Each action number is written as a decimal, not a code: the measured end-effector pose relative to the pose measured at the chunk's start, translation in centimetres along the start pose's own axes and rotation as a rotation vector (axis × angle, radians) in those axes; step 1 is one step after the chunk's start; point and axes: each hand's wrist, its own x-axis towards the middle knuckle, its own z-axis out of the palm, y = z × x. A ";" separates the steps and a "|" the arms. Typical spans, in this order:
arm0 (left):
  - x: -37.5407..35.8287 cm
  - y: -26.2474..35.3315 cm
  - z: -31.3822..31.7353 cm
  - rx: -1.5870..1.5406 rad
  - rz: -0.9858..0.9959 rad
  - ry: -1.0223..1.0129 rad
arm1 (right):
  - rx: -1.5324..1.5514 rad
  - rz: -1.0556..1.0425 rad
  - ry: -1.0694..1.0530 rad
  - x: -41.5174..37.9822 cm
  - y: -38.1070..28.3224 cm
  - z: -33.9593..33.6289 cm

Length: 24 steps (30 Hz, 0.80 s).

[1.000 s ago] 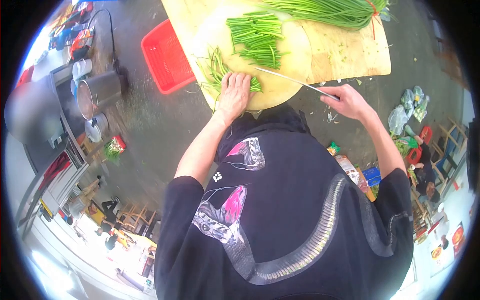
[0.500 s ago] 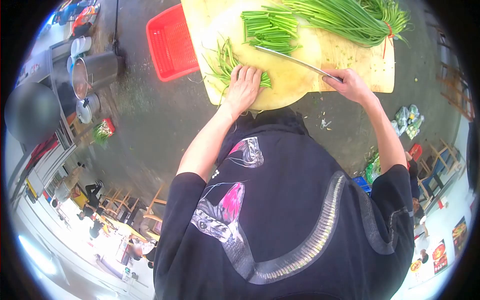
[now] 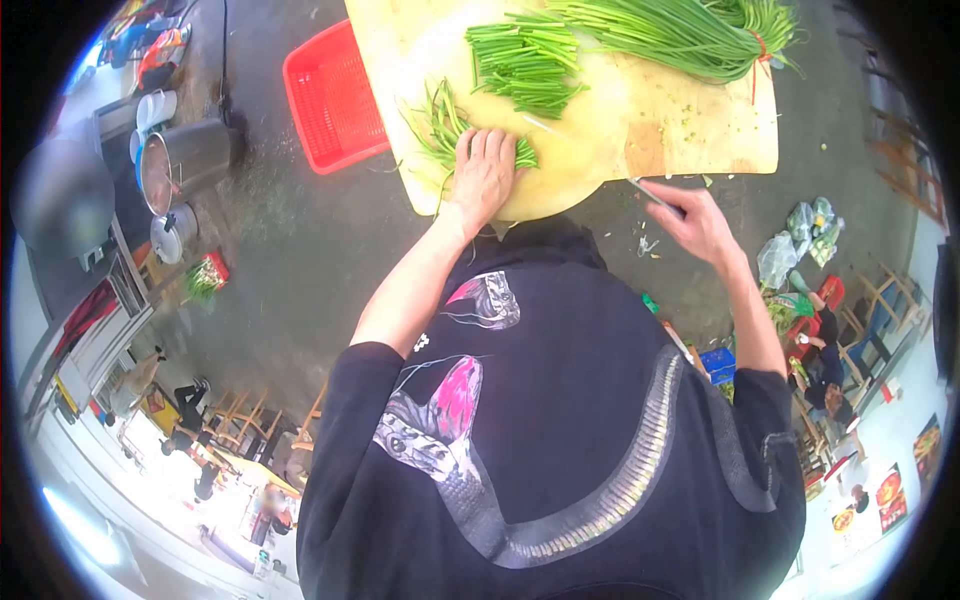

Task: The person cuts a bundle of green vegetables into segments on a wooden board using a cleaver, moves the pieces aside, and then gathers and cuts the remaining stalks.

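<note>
Fingers together, my left hand (image 3: 482, 178) presses down on a small bunch of chives (image 3: 440, 128) at the left of the round yellow cutting board (image 3: 560, 185). Short cut ends show beside its fingertips. Off the near edge of the board, my right hand (image 3: 692, 222) grips a knife (image 3: 658, 200) by its handle. The blade is seen nearly end-on, so its length is hard to make out. A pile of cut green lengths (image 3: 527, 65) lies beyond my left hand. Farther right rests a long bunch of chives (image 3: 670, 35), tied with a red band.
A wooden table (image 3: 700, 140) holds the board and scattered green scraps. A red plastic basket (image 3: 335, 100) stands at its left. On the floor are a large metal pot (image 3: 190, 160), bagged greens (image 3: 805, 240) and a blue crate (image 3: 718, 365). People and chairs appear in the background.
My right hand has drawn the knife back from the cut pile, toward me and off the board. My left hand stays on the bunch. The view has shifted slightly.
</note>
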 end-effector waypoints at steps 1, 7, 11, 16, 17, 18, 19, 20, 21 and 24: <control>0.2 -0.2 0.0 0.006 0.007 0.009 | 0.030 0.026 0.022 -1.3 1.0 0.4; -0.6 -0.5 -0.2 -0.013 0.037 -0.011 | 0.068 0.163 0.474 -6.7 7.7 4.1; -0.5 -0.6 -0.2 -0.006 0.037 -0.020 | -0.175 0.242 0.838 -3.1 9.4 7.7; -0.3 -0.3 0.1 0.019 0.038 -0.018 | -0.176 0.446 0.893 3.0 9.9 9.7; -0.2 -0.4 0.2 0.027 0.045 -0.007 | -0.162 0.422 0.913 4.2 10.3 10.2; -0.4 -0.4 0.3 0.033 0.050 0.001 | -0.149 0.398 0.929 5.3 10.9 10.8; -0.4 -0.4 0.2 0.041 0.050 -0.004 | -0.137 0.373 0.946 6.1 10.9 11.1; -0.3 -0.5 0.2 0.047 0.053 -0.007 | -0.117 0.406 0.932 6.6 10.9 11.3; -0.2 -0.5 0.2 0.051 0.058 -0.012 | -0.096 0.441 0.918 6.9 10.3 11.3; -0.1 -0.9 0.2 0.030 0.065 -0.013 | -0.081 0.475 0.887 7.4 8.7 11.2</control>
